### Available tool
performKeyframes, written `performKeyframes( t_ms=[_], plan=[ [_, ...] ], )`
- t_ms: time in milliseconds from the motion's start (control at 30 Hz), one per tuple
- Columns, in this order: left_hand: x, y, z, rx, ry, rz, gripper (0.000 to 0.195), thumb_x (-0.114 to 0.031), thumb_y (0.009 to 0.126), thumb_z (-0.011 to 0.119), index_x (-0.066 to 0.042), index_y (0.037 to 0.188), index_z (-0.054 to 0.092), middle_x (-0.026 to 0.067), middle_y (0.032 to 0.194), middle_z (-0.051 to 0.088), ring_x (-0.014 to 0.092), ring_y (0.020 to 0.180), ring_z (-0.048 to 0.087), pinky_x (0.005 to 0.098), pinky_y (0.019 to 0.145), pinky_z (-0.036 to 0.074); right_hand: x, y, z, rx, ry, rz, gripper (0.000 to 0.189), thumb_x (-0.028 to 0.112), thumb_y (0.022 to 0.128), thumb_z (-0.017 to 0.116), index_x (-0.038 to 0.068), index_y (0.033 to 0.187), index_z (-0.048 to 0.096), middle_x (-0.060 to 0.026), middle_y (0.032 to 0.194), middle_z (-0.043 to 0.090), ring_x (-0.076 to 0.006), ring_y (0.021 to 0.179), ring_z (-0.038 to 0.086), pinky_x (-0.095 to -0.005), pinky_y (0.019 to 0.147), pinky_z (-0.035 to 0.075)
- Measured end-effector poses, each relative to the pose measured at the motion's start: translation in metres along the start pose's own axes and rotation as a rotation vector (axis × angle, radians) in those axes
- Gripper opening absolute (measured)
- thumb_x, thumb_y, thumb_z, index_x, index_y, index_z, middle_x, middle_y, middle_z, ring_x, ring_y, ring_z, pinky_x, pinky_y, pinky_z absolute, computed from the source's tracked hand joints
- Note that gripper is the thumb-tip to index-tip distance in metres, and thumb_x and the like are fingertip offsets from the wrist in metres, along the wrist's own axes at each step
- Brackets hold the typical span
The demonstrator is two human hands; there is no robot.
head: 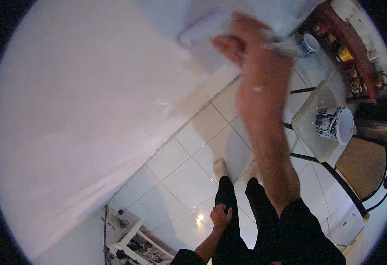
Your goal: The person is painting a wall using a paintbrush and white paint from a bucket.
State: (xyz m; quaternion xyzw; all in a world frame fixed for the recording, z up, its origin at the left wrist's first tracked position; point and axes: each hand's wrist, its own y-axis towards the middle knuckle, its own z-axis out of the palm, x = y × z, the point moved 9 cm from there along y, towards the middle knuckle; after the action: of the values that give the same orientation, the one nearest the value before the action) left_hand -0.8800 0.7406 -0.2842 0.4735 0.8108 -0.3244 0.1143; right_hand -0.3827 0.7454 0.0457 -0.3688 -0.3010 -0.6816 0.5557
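Note:
My right hand (246,39) is raised at the white wall (80,99), blurred by motion. Its fingers are curled around a pale object (201,28), which sticks out to the left close to the wall. The blur hides its exact kind. Another pale, smeared part shows at the right side of that hand. My left hand (220,216) hangs low in front of my dark trouser leg (228,195), fingers bent. Whether anything is in it cannot be made out.
A chair (326,152) at my right carries a paint-stained white bucket (344,126) on its seat. Another bucket (309,44) stands farther off, near a reddish shelf (352,43) with assorted items. At lower left is a white rack (137,237) holding clutter. White tiles (186,175) cover the floor.

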Motion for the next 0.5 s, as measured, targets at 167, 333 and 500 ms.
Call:
performKeyframes(
  t_ms=[167, 333, 500],
  plan=[
    [0.0, -0.001, 0.008, 0.043, -0.028, -0.068, 0.029, -0.035, 0.075, 0.067, -0.009, 0.082, 0.056, 0.0085, 0.078, 0.057, 0.031, 0.076, 0.057, 0.0445, 0.063, 0.045, 0.012, 0.001, 0.018, 0.151, 0.174, -0.117, 0.009, 0.008, 0.086, 0.058, 0.002, 0.093, 0.06, -0.0092, 0.084, 0.064, -0.0232, 0.075, 0.063, -0.0351, 0.073, 0.052],
    [0.005, -0.005, 0.01, 0.07, 0.015, -0.096, 0.029, -0.035, 0.075, 0.067, -0.009, 0.084, 0.057, 0.0091, 0.081, 0.059, 0.031, 0.078, 0.058, 0.0443, 0.065, 0.046, -0.008, 0.006, 0.026, 0.275, 0.485, -0.209, 0.015, 0.008, 0.088, 0.053, 0.002, 0.102, 0.058, -0.0133, 0.093, 0.064, -0.0318, 0.091, 0.063, -0.0445, 0.09, 0.049],
    [0.012, -0.007, 0.011, 0.072, 0.018, -0.15, 0.029, -0.034, 0.075, 0.067, -0.008, 0.084, 0.057, 0.0097, 0.081, 0.059, 0.031, 0.078, 0.057, 0.0445, 0.065, 0.046, -0.109, -0.015, -0.047, 0.164, 0.468, -0.079, 0.015, 0.008, 0.09, 0.051, 0.001, 0.103, 0.054, -0.0175, 0.097, 0.063, -0.0383, 0.094, 0.063, -0.0492, 0.09, 0.05]
  ],
)
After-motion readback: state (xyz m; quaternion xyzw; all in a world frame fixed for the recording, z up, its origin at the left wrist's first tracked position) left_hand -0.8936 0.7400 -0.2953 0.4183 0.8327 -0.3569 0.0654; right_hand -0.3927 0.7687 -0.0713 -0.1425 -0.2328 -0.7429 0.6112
